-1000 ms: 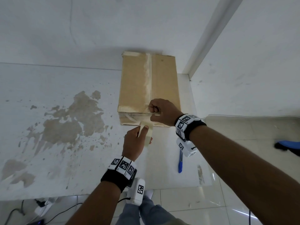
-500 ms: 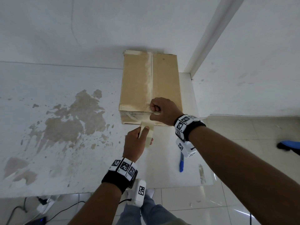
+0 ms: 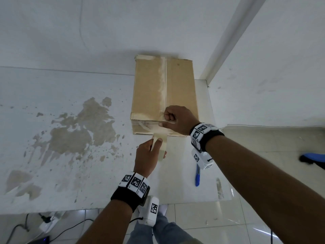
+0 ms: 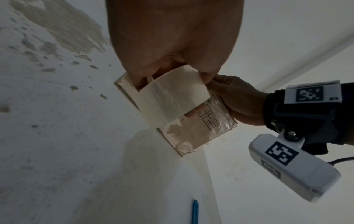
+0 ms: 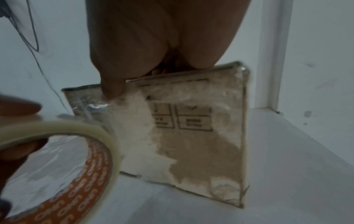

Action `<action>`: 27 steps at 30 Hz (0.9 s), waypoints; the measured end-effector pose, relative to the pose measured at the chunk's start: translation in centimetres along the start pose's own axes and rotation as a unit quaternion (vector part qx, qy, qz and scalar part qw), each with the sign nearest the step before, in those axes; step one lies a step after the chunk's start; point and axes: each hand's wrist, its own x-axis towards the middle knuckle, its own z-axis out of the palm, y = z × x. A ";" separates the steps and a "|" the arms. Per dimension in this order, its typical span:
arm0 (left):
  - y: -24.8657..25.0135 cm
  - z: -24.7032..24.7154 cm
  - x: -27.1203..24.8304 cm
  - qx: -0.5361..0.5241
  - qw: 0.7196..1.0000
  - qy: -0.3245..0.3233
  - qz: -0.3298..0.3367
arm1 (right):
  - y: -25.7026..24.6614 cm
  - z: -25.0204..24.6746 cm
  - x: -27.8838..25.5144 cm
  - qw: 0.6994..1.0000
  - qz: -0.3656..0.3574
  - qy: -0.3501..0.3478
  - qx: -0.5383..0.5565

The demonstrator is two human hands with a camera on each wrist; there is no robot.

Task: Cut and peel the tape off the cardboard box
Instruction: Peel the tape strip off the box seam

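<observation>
A brown cardboard box [image 3: 181, 88] lies flat on the white table, with pale tape residue down its top seam. My left hand [image 3: 144, 157] grips a roll of beige tape [image 3: 161, 144], seen close up in the left wrist view [image 4: 168, 97], just in front of the box's near face [image 4: 191, 136]. A strip of tape runs from the roll up to that face. My right hand [image 3: 177, 118] sits as a fist on the box's near top edge. Its thumb [image 5: 113, 87] presses the shiny clear tape against the front face [image 5: 201, 151].
A blue cutter [image 3: 197, 175] lies on the stained white table [image 3: 70, 173], under my right forearm. The box stands against the back wall, near the corner. A power strip [image 3: 47, 224] and cables lie on the floor below the table's near edge.
My right thumb has stretched out to the left along the box's front face. My left hand and the roll have stayed almost in place.
</observation>
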 end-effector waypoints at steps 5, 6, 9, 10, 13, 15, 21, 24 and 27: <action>-0.1 -0.2 0.2 0.016 1.000 0.000 0.004 | -0.5 0.7 0.1 1.000 0.008 0.020 -0.005; -0.1 -0.2 0.3 0.019 1.000 -0.001 0.005 | -0.3 0.5 0.1 1.000 0.008 0.007 -0.004; -0.1 -0.2 0.6 0.022 1.000 -0.002 0.007 | 0.2 -0.4 0.1 0.999 0.005 -0.035 0.015; -0.1 -0.2 0.6 0.017 1.000 -0.001 0.006 | 0.2 -0.5 0.1 0.999 0.003 -0.045 0.020; -0.1 -0.3 0.6 0.014 1.000 0.001 0.003 | 0.3 -0.2 -0.1 1.000 -0.001 -0.024 0.003; 0.0 -0.3 0.5 0.018 1.000 0.001 0.004 | 0.2 0.3 -0.3 1.000 0.003 0.011 -0.016; 0.1 -0.3 0.1 0.023 1.000 0.001 0.013 | -0.4 1.8 -0.5 0.996 0.015 0.064 -0.053; 0.2 -0.3 -0.1 0.024 1.000 0.000 0.017 | -0.5 2.2 -0.5 0.996 0.016 0.063 -0.057; 0.3 -0.4 -0.1 0.024 1.000 -0.001 0.018 | -0.6 2.2 -0.4 0.996 0.004 0.051 -0.074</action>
